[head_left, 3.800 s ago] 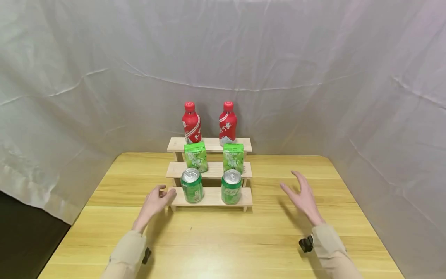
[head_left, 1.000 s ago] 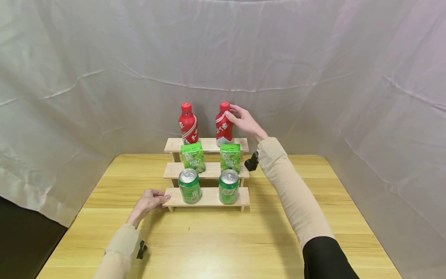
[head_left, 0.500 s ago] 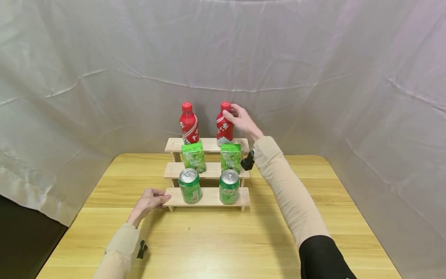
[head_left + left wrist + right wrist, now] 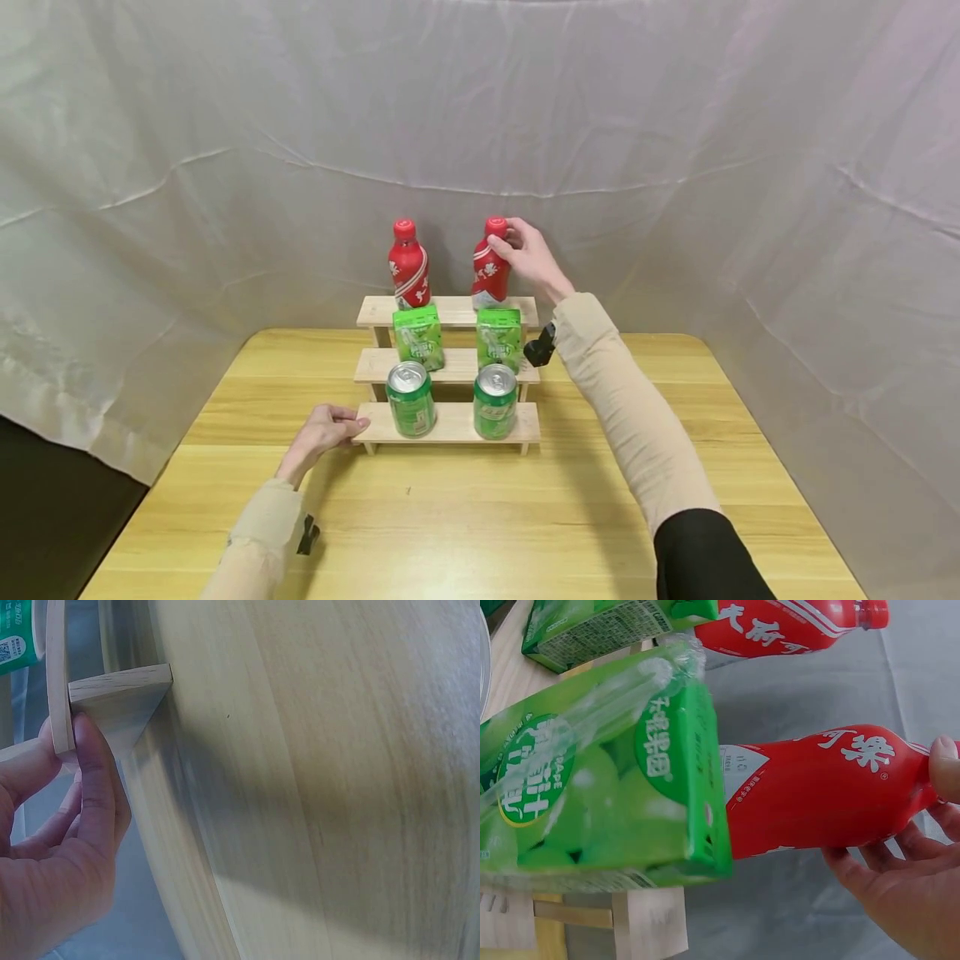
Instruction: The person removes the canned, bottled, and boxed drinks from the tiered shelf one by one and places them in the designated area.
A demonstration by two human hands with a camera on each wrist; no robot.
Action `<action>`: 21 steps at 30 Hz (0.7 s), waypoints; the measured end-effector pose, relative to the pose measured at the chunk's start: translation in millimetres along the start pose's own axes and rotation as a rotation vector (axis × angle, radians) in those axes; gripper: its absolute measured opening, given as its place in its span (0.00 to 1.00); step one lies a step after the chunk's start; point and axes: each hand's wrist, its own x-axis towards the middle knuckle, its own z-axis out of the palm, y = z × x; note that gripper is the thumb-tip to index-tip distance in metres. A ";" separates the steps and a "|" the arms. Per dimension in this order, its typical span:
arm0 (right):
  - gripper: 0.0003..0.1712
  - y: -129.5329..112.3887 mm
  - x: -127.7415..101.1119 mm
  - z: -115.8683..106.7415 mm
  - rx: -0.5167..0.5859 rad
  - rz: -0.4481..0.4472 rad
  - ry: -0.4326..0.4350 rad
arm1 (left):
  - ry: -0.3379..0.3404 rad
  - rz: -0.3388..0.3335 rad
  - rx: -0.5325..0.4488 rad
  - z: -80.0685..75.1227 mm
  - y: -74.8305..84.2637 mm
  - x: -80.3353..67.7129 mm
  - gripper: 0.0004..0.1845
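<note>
On the top step of a three-step wooden display stand [image 4: 453, 425], my right hand [image 4: 531, 257] grips the right red cola bottle [image 4: 486, 283] by its neck and shoulder. The bottle leans slightly to the right; the green carton hides part of its base in the right wrist view, so I cannot tell if it is off the board. My left hand [image 4: 322, 433] pinches the left end of the lowest board between thumb and fingers, seen closely in the left wrist view. A second red bottle [image 4: 409, 271] stands upright at the left of the top step.
Two green juice cartons [image 4: 418, 337] stand on the middle step, the right carton [image 4: 607, 780] close under my right wrist. On the lowest step are two green cans [image 4: 410, 408]. Grey cloth [image 4: 637, 125] hangs behind and beside the wooden table [image 4: 465, 533].
From beside the stand, my right hand has gone up to the right bottle and taken its neck; the bottle now leans right. My left hand has taken hold of the lowest board's end.
</note>
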 end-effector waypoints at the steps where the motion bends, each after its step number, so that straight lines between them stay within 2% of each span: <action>1: 0.24 -0.5 -0.7 -1.7 0.007 0.000 0.005 | 0.000 0.000 0.005 0.1 0.0 0.0 0.26; 4: 0.25 -2.4 -3.1 -9.0 0.018 0.005 0.017 | 0.002 -0.005 0.015 0.4 0.3 -0.2 0.26; 10: 0.26 -2.3 -10.5 -31.9 -0.039 -0.019 0.044 | 0.004 -0.005 0.014 0.9 0.7 0.4 0.27; 21: 0.29 16.3 -29.9 -80.4 -0.061 0.016 0.109 | 0.017 -0.009 0.000 2.1 -1.4 2.0 0.25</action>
